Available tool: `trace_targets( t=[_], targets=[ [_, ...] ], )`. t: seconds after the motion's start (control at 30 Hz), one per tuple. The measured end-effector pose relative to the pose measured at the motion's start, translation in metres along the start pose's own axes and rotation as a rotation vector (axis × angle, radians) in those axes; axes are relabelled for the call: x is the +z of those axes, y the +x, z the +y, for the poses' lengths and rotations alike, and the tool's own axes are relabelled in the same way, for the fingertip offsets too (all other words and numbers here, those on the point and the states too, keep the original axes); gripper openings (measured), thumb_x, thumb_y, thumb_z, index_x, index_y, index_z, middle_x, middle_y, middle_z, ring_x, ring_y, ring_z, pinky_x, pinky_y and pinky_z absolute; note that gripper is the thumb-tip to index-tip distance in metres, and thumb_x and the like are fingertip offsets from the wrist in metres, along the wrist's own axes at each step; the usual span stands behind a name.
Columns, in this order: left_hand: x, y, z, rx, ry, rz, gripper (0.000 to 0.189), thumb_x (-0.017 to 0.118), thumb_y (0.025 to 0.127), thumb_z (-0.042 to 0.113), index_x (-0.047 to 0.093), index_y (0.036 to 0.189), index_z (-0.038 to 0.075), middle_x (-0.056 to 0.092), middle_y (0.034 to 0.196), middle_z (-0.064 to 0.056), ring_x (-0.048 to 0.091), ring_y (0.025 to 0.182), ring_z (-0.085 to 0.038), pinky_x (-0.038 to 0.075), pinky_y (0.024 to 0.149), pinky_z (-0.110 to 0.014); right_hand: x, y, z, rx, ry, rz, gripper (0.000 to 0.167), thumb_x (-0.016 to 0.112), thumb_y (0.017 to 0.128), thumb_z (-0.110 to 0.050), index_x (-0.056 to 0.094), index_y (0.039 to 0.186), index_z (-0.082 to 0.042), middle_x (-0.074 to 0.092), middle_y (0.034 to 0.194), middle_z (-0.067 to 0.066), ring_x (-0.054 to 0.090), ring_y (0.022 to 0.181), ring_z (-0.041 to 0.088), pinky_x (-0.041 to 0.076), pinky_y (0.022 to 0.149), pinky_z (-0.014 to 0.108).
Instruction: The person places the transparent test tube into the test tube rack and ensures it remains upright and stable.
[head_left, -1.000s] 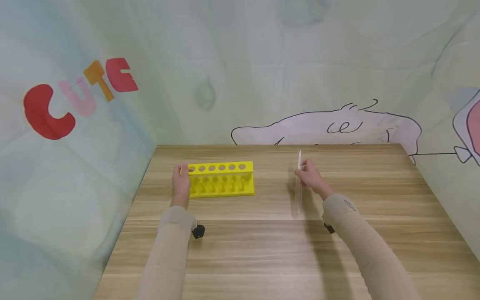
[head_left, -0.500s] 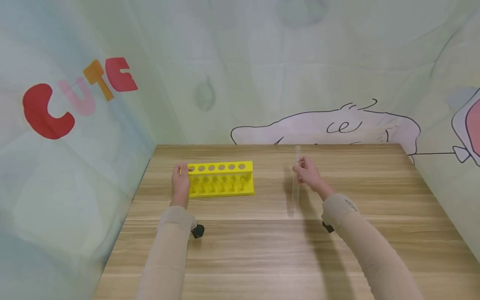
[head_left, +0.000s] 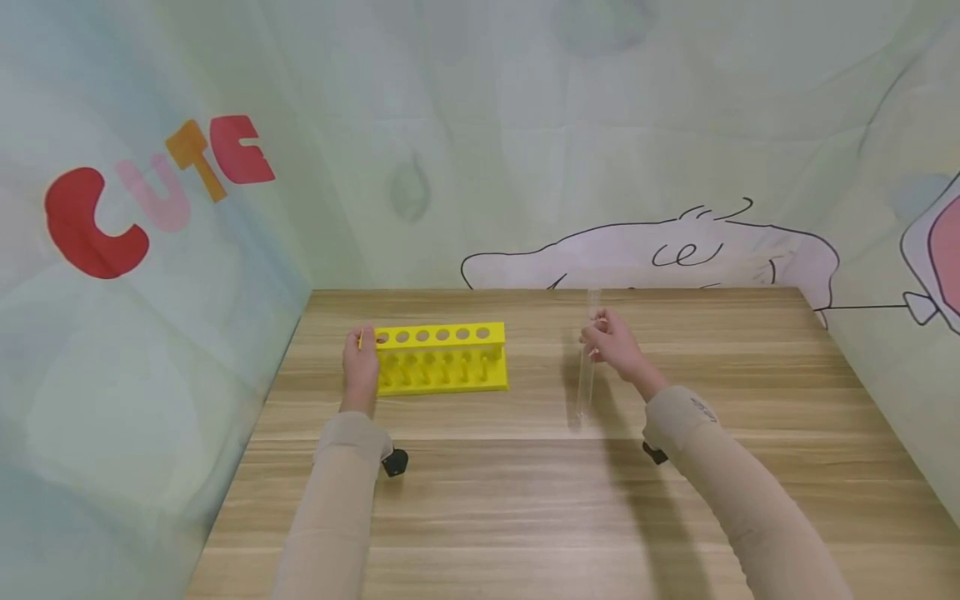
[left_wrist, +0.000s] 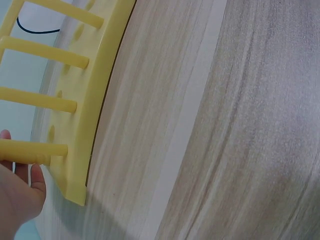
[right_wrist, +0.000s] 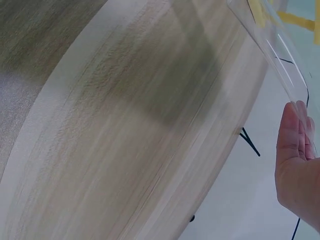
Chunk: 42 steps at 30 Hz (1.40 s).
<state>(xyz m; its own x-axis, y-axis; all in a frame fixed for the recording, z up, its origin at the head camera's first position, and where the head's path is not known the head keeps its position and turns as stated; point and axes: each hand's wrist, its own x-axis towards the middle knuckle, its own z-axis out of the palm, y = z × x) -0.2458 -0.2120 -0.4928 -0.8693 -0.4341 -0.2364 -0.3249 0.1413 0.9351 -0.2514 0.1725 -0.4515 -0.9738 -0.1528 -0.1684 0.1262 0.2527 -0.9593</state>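
A yellow test tube rack [head_left: 442, 343] stands on the left part of the table, a row of several round holes along its top shelf. My left hand [head_left: 362, 358] grips its left end, thumb over the top; in the left wrist view the fingers reach behind an end post near the rack's base [left_wrist: 92, 95]. To the right of the rack, my right hand [head_left: 617, 343] pinches a clear test tube [head_left: 586, 385] at its upper part. The tube slants, its lower end toward me and slightly left. Close up, the tube [right_wrist: 274, 52] looks transparent, with the yellow rack behind its far end.
The wood-grain table [head_left: 510, 500] runs back to a cloth backdrop [head_left: 517, 167] printed with cartoon shapes. Bare tabletop lies between the rack and the tube. A black wrist device [head_left: 395, 462] shows below the left cuff.
My right hand has moved slightly left and away from me with the test tube, whose lower end has swung left. The left hand and rack have stayed put.
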Motion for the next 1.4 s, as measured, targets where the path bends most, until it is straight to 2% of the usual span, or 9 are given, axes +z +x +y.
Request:
trace_targets(
  t=[0.13,0.23,0.37,0.6,0.77,1.0,1.27,1.4],
  targets=[
    [0.0,0.0,0.0,0.005,-0.001,0.0,0.052,0.026,0.09,0.054,0.036,0.123,0.015,0.044,0.124,-0.004,0.031,0.117,-0.018,0.023,0.105,-0.035,0.001,0.0,-0.002,-0.016,0.01,0.005,0.025,0.041,0.089,-0.009,0.03,0.108,0.002,0.054,0.089,0.014,0.054,0.065,0.012,0.05,0.057,0.025],
    [0.0,0.0,0.001,0.009,0.004,0.0,0.053,0.026,0.09,0.053,0.036,0.124,0.013,0.043,0.124,-0.005,0.032,0.117,-0.019,0.023,0.105,-0.036,0.001,0.0,-0.004,-0.03,0.026,0.007,0.019,0.041,0.089,-0.007,0.032,0.104,-0.001,0.055,0.084,0.01,0.057,0.065,0.013,0.051,0.059,0.028],
    [0.0,-0.001,0.001,0.004,0.002,-0.007,0.051,0.027,0.09,0.053,0.036,0.122,0.013,0.045,0.122,-0.006,0.032,0.117,-0.019,0.023,0.105,-0.036,0.003,0.0,-0.005,-0.051,0.047,0.005,0.012,0.042,0.089,-0.006,0.034,0.098,-0.007,0.055,0.081,0.011,0.06,0.066,0.015,0.052,0.062,0.033],
    [0.0,-0.001,0.001,-0.019,0.009,-0.009,0.054,0.026,0.089,0.056,0.036,0.123,0.016,0.043,0.126,-0.004,0.03,0.119,-0.018,0.021,0.107,-0.036,0.005,-0.001,-0.01,-0.06,0.085,0.001,0.014,0.041,0.089,-0.004,0.033,0.1,-0.008,0.052,0.075,0.004,0.062,0.063,0.012,0.051,0.057,0.022],
    [0.0,0.0,0.001,-0.018,0.012,-0.011,0.054,0.026,0.089,0.056,0.035,0.125,0.015,0.042,0.127,-0.004,0.03,0.12,-0.018,0.021,0.107,-0.037,0.005,-0.001,-0.013,-0.066,0.101,-0.002,0.015,0.041,0.089,-0.002,0.032,0.1,-0.008,0.052,0.075,0.005,0.062,0.063,0.013,0.052,0.058,0.02],
    [-0.001,0.0,0.001,-0.004,0.016,-0.004,0.056,0.026,0.089,0.056,0.035,0.126,0.015,0.041,0.13,-0.004,0.03,0.12,-0.019,0.021,0.107,-0.037,0.007,-0.002,-0.02,-0.08,0.118,-0.002,0.03,0.041,0.088,-0.001,0.027,0.113,0.008,0.052,0.077,0.006,0.063,0.065,0.013,0.052,0.06,0.02],
    [0.0,0.001,0.0,-0.006,0.012,0.007,0.054,0.027,0.091,0.053,0.034,0.128,0.015,0.041,0.129,-0.006,0.031,0.119,-0.02,0.023,0.106,-0.036,0.008,-0.001,-0.024,-0.092,0.118,-0.002,0.017,0.043,0.088,-0.001,0.033,0.101,-0.005,0.052,0.077,0.007,0.062,0.065,0.012,0.052,0.061,0.02],
    [0.001,0.0,-0.001,0.008,0.008,0.009,0.052,0.027,0.091,0.051,0.035,0.126,0.013,0.043,0.123,-0.007,0.032,0.116,-0.02,0.024,0.105,-0.036,0.008,-0.001,-0.026,-0.1,0.11,-0.001,0.019,0.044,0.088,-0.001,0.033,0.103,-0.003,0.051,0.077,0.007,0.062,0.065,0.013,0.053,0.063,0.022]
  ],
)
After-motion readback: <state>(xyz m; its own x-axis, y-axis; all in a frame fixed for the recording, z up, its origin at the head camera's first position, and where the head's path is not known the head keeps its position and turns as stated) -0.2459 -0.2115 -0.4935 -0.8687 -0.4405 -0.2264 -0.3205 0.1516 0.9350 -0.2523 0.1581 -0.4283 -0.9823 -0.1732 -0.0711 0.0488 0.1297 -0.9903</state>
